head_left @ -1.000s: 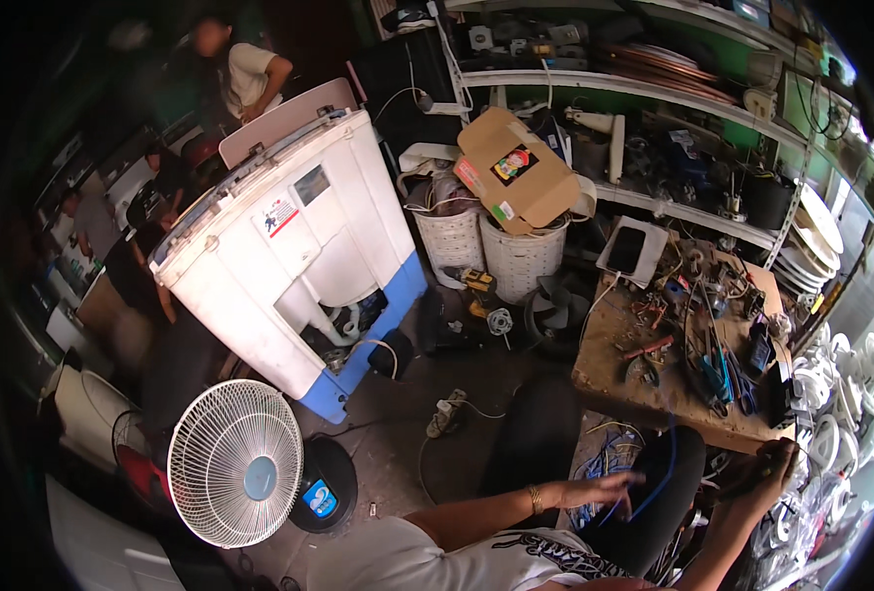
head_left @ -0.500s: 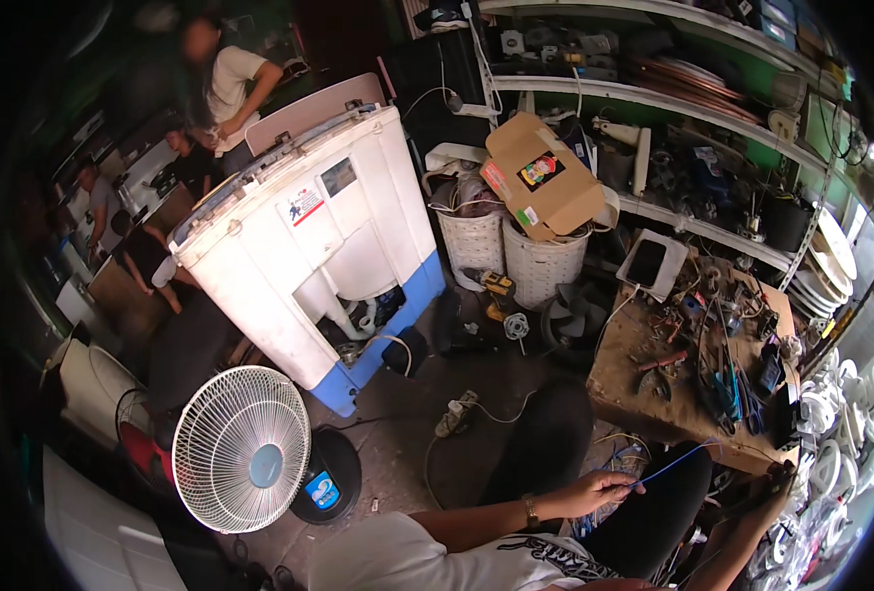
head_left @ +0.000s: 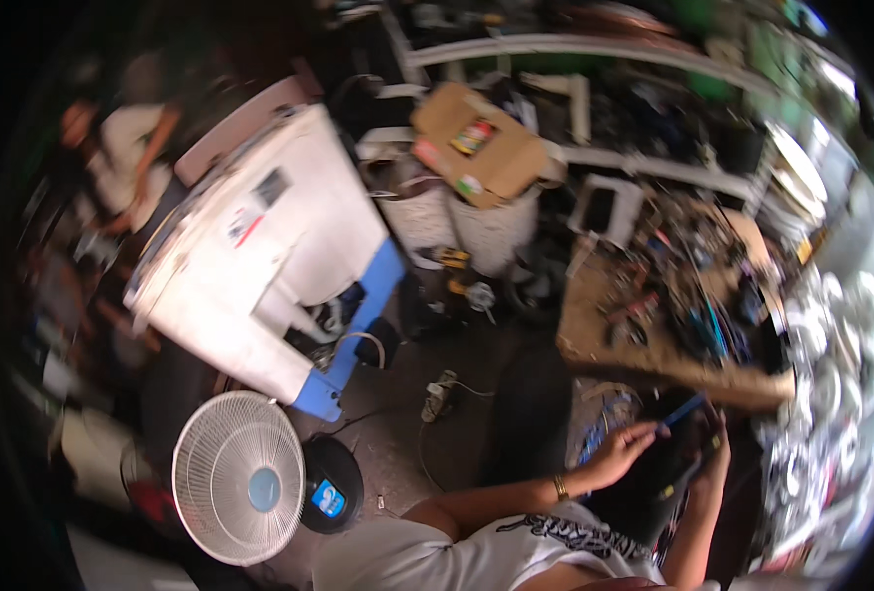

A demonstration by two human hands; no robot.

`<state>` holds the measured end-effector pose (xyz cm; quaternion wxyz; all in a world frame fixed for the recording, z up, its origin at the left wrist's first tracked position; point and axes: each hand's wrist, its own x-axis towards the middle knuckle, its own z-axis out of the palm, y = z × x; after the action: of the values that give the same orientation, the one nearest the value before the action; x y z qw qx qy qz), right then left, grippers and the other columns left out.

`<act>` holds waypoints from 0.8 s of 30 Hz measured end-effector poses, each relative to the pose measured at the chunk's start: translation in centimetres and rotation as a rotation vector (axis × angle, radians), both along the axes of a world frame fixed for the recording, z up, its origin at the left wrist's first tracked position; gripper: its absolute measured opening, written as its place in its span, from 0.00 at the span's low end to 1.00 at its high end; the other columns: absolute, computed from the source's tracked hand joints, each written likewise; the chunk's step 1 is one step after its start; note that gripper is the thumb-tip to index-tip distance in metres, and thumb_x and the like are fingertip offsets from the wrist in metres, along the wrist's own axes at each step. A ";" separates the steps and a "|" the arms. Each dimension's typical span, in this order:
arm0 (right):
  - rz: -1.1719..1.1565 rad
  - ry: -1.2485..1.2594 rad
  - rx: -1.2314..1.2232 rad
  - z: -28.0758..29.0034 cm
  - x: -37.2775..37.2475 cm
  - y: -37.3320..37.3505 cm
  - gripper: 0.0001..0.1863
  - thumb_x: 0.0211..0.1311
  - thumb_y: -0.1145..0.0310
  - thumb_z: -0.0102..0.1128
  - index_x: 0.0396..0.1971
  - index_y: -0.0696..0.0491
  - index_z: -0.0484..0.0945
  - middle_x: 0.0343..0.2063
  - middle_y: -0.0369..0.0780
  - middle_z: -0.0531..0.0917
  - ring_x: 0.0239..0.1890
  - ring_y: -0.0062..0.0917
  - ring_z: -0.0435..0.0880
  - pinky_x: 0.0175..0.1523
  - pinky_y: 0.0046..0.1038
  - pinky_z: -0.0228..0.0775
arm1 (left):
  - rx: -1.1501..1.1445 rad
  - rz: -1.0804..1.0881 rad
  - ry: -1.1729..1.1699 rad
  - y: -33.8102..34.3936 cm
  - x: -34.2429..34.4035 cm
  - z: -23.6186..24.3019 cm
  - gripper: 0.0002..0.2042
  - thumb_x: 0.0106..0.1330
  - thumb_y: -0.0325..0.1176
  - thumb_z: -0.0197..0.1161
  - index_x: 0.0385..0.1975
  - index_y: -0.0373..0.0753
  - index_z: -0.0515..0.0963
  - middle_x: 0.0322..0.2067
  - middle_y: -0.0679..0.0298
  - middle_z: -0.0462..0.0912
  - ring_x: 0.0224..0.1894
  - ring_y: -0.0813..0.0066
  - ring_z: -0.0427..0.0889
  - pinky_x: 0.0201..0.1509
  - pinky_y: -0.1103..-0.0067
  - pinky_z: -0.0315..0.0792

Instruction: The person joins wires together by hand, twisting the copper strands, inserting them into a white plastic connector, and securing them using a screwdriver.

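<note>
A thin blue wire point(head_left: 685, 409) sticks up and to the right out of my left hand point(head_left: 622, 457), whose fingers are pinched on it. Close by on the right, my right hand point(head_left: 713, 455) is raised over my dark-trousered legs with its fingers curled. Whatever it holds is dark and blurred, with a small yellow spot, so I cannot tell its kind. Below and behind my left hand lies a tangle of blue and pale wires point(head_left: 603, 424).
A wooden worktable point(head_left: 595, 335) strewn with tools and parts stands ahead on the right. White plastic parts point(head_left: 836, 364) are heaped at far right. On the left are a fan point(head_left: 235, 473) and a large white-and-blue appliance housing point(head_left: 299, 217). People point(head_left: 132, 158) are behind it.
My view has swung, and the picture is blurred. My right hand has come up from the lower right to near my left hand, which still holds the blue wire.
</note>
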<state>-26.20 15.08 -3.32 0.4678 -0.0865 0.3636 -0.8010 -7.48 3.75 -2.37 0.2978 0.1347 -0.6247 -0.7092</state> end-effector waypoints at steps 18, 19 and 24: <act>-0.328 0.170 0.222 3.5 -2.4 -4.4 0.11 0.74 0.60 0.48 0.39 0.53 0.72 0.23 0.39 0.80 0.13 0.19 0.71 0.14 0.19 0.60 | -0.091 -0.037 -0.133 -3.0 0.0 -4.4 0.13 0.73 0.29 0.53 0.55 0.38 0.74 0.24 0.70 0.72 0.25 0.82 0.70 0.30 0.83 0.67; -0.334 0.240 0.245 3.7 -2.6 -4.5 0.11 0.73 0.61 0.49 0.38 0.53 0.73 0.23 0.38 0.79 0.13 0.19 0.71 0.14 0.19 0.60 | -0.264 0.055 -0.160 -3.2 0.3 -4.7 0.13 0.73 0.27 0.52 0.55 0.37 0.74 0.25 0.68 0.74 0.26 0.79 0.73 0.32 0.80 0.69; -0.377 0.643 0.336 4.4 -3.7 -4.4 0.10 0.72 0.65 0.53 0.38 0.56 0.77 0.18 0.31 0.75 0.15 0.12 0.68 0.16 0.18 0.59 | -0.809 0.177 -0.263 -4.2 0.3 -1.7 0.16 0.63 0.19 0.54 0.51 0.37 0.77 0.35 0.58 0.83 0.34 0.58 0.83 0.35 0.71 0.76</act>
<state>-29.85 10.66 1.06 0.1826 -0.1868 0.6266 -0.7343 -7.19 -0.46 -4.09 0.3043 0.1493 -0.8709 -0.3558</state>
